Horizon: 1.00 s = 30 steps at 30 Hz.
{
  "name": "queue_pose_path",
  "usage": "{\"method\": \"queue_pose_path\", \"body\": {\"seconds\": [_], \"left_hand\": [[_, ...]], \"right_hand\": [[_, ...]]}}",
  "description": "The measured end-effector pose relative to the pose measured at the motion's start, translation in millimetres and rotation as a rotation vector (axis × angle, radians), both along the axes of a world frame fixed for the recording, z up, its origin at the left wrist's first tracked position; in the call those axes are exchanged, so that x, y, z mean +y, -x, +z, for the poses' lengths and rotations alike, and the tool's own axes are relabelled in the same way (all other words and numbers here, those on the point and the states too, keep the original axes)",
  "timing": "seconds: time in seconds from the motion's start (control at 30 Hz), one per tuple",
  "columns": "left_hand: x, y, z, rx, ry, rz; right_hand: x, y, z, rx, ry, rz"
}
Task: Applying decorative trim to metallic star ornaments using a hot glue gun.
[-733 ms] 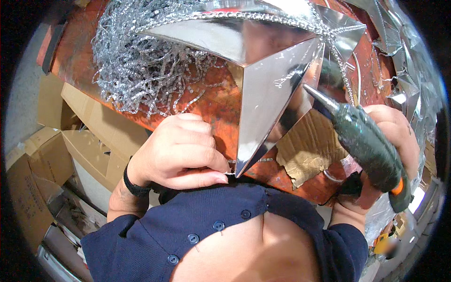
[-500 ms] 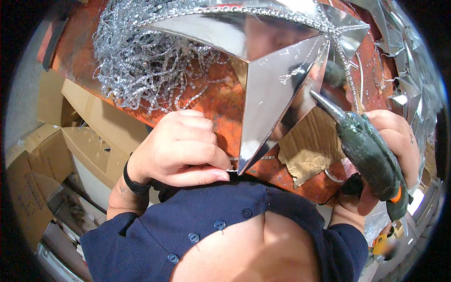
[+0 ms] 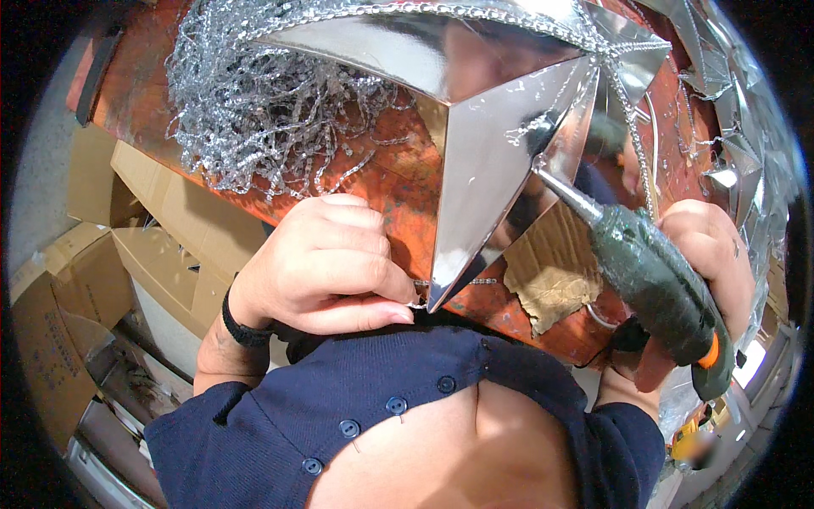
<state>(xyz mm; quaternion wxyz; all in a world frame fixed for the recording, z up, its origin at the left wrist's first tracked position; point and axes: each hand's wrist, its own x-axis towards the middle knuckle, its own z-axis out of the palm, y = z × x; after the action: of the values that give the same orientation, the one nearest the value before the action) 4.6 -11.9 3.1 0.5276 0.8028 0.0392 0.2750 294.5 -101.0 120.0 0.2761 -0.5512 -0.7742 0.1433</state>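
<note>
A large mirror-silver star (image 3: 481,174) lies on the table with one long point toward me. Beaded silver trim (image 3: 475,12) runs along some of its ridges. At the near tip, my left hand (image 3: 339,270) is closed, thumb and forefinger pinching a thin strand of silver trim (image 3: 419,305). My right hand (image 3: 710,259) grips a dark, worn hot glue gun (image 3: 653,280). Its metal nozzle reaches the ridge of the near point, around mid-length; whether it touches cannot be told. Whitish glue marks show on the star's face.
A tangled heap of silver trim (image 3: 254,110) covers the table's far left. A torn cardboard piece (image 3: 551,276) lies beside the star on the orange-red table (image 3: 407,191). More silver stars (image 3: 736,127) in clear plastic crowd the right. Cardboard boxes (image 3: 170,254) stand at left.
The glue gun has moved left, bringing its nozzle to the ridge of the star's near point. My left hand stays nearly still at the tip.
</note>
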Motion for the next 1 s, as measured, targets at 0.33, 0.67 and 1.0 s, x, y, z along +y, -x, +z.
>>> {"method": "queue_pose_path", "body": {"seconds": [0.33, 0.67, 1.0], "left_hand": [[1.3, -0.2, -2.8, -0.016, -0.017, -0.004], [1.8, 1.0, -2.4, -0.011, -0.053, 0.016], [-2.2, -0.6, -9.2, -0.056, -0.077, 0.031]], "right_hand": [[-2.4, 2.8, 2.8, -0.091, 0.008, 0.061], [-7.6, -4.9, 8.6, -0.206, -0.005, 0.352], [-34.4, 6.6, -7.9, -0.109, 0.129, 0.28]]}}
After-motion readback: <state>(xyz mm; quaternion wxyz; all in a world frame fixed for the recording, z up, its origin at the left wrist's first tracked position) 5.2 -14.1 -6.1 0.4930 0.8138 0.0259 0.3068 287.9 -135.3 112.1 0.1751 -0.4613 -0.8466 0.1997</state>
